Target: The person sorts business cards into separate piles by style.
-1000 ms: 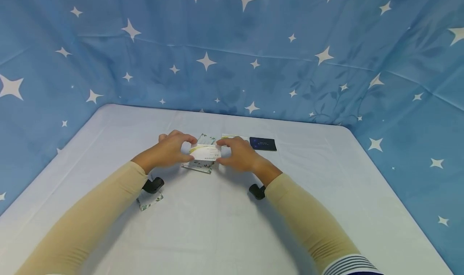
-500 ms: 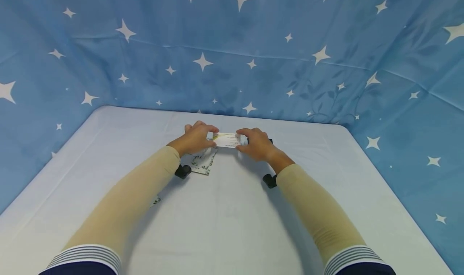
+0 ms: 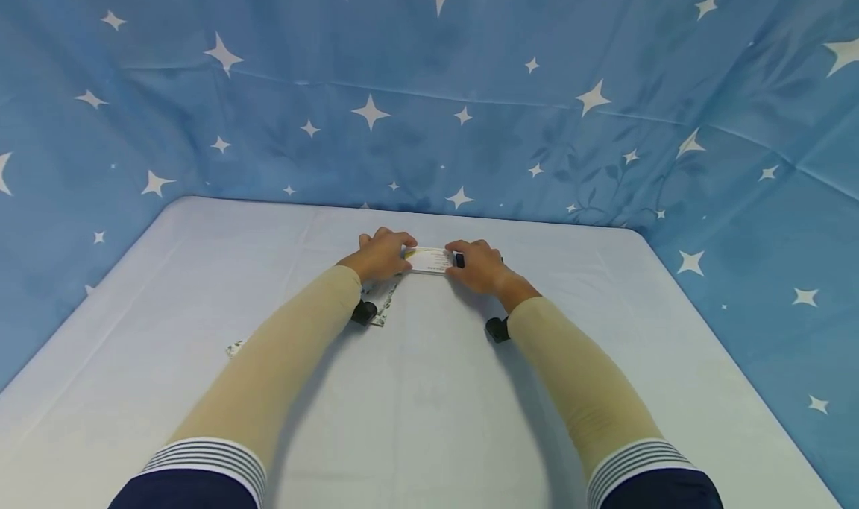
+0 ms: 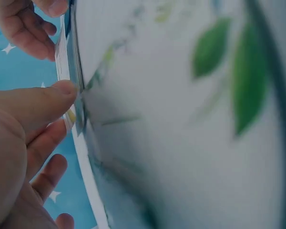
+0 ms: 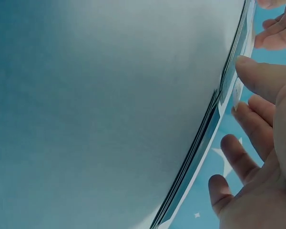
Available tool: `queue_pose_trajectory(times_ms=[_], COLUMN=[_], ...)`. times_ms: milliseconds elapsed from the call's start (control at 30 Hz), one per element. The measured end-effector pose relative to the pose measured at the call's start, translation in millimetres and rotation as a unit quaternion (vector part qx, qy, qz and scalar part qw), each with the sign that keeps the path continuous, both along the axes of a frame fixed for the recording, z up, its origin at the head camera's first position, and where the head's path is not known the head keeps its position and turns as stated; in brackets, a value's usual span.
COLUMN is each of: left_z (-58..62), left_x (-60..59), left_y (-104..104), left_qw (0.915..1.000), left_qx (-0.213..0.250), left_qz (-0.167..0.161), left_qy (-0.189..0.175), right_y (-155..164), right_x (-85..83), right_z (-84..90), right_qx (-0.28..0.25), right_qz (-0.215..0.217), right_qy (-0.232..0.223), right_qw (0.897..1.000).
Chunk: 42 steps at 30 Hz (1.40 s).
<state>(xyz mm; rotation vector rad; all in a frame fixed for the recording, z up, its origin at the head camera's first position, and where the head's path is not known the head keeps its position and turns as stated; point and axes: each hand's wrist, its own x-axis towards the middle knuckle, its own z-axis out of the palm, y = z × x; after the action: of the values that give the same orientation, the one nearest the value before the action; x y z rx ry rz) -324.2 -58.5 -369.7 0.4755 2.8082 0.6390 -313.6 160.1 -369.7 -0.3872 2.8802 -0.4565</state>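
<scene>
A white business card with a yellow corner and small print lies between my two hands in the head view. My left hand pinches its left end between thumb and fingers. At the opposite end, my right hand pinches it the same way. In the left wrist view the left thumb presses the near edge of the cards. The right thumb is at that edge in the right wrist view, where the card is close over other stacked cards. My right hand mostly hides a dark card stack.
A leaf-patterned card stack lies partly hidden behind the left wrist. Another leaf-patterned piece shows from under the left sleeve. The white table ends at a blue star-patterned curtain.
Both hands have carried the white card rightward and farther back, from over the leaf-patterned stack to where another white card lay. The card now sits lower.
</scene>
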Motion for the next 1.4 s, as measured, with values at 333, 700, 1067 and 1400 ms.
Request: queue_pose_trajectory(times_ms=[333, 700, 1067, 1400], left_z=[-1.9, -6.1, -1.5, 15.4], left_x=[-2.3, 3.1, 4.5, 19.7], left_y=[2.4, 3.4, 1.5, -43.2], left_qw=[0.9995, 0.9989, 0.9992, 0.9991], left_qx=[-0.028, -0.022, -0.005, 0.030], left_qz=[0.000, 0.010, 0.020, 0.016], left_qy=[-0.018, -0.041, -0.034, -0.023], right_y=[-3.4, -8.5, -11.3, -23.5], right_x=[-2.4, 0.2, -1.2, 15.9], right_z=[-2.2, -11.7, -7.2, -1.0], right_qx=[0.033, 0.019, 0.023, -0.018], right_qz=[0.007, 0.020, 0.010, 0.069], right_qy=[-0.008, -0.008, 0.000, 0.022], right_qw=[0.999, 1.000, 1.000, 0.997])
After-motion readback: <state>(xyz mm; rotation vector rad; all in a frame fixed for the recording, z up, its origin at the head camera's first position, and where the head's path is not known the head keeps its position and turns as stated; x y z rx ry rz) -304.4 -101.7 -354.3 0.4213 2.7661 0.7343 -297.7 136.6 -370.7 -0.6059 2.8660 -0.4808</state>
